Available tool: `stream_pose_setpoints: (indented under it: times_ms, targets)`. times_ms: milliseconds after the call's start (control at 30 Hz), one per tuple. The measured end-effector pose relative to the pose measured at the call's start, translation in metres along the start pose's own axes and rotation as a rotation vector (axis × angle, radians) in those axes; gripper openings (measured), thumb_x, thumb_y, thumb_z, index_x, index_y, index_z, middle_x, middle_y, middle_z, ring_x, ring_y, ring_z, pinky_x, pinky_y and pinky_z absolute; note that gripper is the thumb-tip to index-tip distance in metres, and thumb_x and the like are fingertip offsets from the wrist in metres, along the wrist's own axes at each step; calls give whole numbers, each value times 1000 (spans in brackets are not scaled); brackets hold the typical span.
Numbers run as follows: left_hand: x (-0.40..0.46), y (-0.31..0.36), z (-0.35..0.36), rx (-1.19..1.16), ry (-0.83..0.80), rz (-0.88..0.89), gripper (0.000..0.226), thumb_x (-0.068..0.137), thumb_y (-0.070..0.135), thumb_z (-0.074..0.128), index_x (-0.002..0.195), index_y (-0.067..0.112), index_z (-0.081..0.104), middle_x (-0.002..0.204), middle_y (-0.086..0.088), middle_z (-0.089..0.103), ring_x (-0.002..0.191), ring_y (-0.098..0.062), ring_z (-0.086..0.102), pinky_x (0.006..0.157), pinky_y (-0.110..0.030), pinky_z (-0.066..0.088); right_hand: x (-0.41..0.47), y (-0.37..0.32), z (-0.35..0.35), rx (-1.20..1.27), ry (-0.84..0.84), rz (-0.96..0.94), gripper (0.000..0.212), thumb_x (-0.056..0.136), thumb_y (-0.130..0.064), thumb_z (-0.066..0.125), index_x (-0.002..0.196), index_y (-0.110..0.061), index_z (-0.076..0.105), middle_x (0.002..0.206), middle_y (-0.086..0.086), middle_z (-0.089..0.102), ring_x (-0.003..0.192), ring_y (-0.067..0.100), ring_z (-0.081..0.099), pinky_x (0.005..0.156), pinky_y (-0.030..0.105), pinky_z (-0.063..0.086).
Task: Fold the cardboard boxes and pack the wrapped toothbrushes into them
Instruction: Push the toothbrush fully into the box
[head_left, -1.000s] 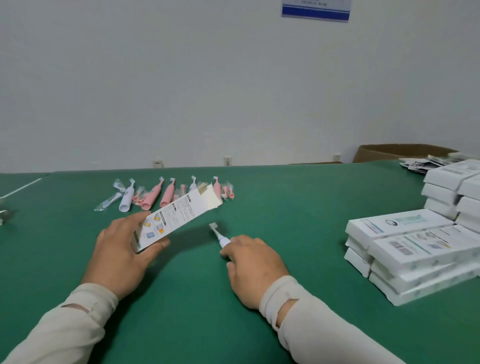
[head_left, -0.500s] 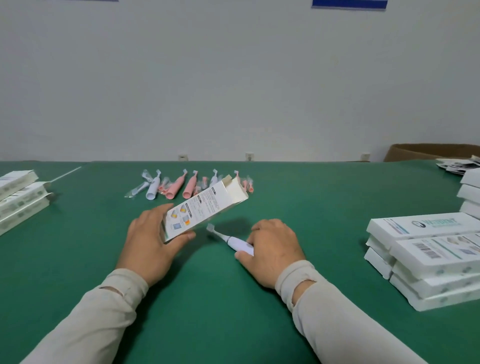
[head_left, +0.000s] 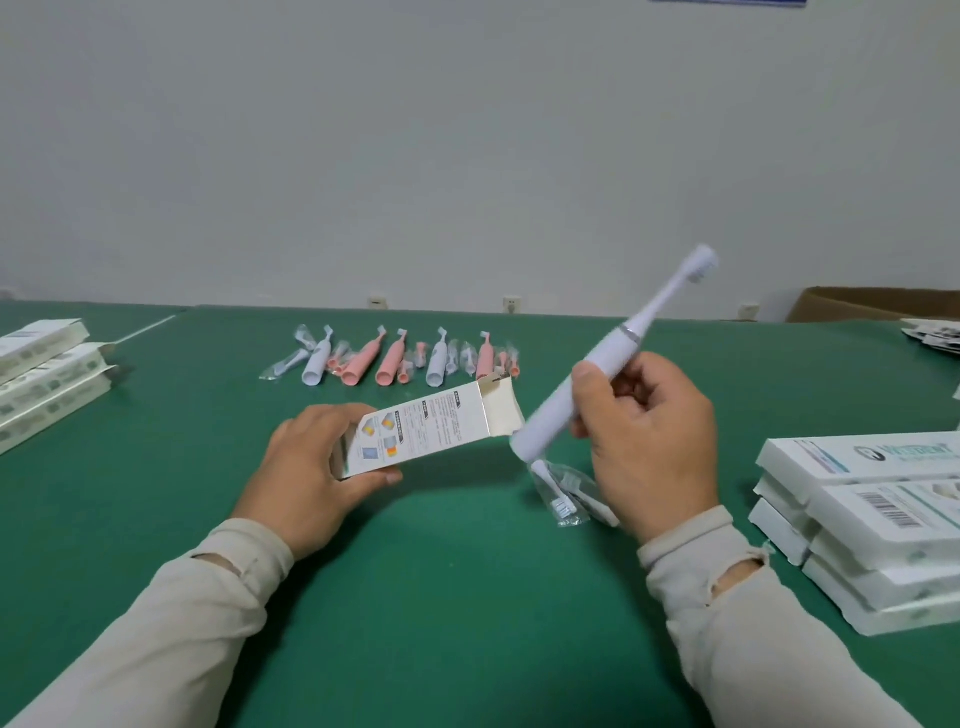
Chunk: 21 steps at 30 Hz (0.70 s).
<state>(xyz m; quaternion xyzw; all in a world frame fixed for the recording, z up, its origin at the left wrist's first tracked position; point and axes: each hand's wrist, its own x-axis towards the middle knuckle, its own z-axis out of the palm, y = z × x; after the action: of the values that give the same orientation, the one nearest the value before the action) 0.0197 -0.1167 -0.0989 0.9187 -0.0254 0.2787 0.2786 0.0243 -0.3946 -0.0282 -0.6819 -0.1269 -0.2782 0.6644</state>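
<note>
In the middle of the frame the left hand (head_left: 306, 473) grips the box (head_left: 431, 428), open end turned right, likely so the white toothbrush (head_left: 597, 374) can slide in. The right hand (head_left: 649, 441) pinches that toothbrush above the bench (head_left: 467, 597), its bottom end beside the opening.

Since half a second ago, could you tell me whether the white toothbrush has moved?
Yes. The white toothbrush has left the green table; the right hand now holds it raised and tilted, head up towards the wall, base beside the open box.
</note>
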Motion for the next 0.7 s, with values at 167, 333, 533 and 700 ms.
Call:
stream_pose_setpoints:
  times_ms: [167,333,533,700]
  targets:
    - [-3,1,-2,7,7,13,58,69,44,85,120,39,58,110,15,56,104,-16,47,88,-31,36,-3,2,4,258,0,147,18,90,-5,65,100,-17,57,80,-8,74,66,15,73,53,21,54]
    - [-5,2,-3,-30,11,73,57,68,47,84,116,49,53,107,28,52,103,-12,48,87,-28,35,-1,10,4,207,-84,261,19,88,-1,65,99,-15,57,76,-5,74,67,14,72,55,24,54]
    - [-3,1,-2,-31,10,101,57,68,47,84,117,48,54,109,29,53,102,-11,48,85,-25,34,-6,20,9,76,-442,374,21,83,-8,70,102,-16,70,75,-11,71,63,0,61,58,14,45]
    - [-1,-4,-3,6,35,44,57,67,46,85,116,45,57,108,19,57,103,-14,48,85,-32,37,3,24,5,276,-77,463,16,93,-9,66,106,-12,57,75,6,67,57,12,63,53,23,52]
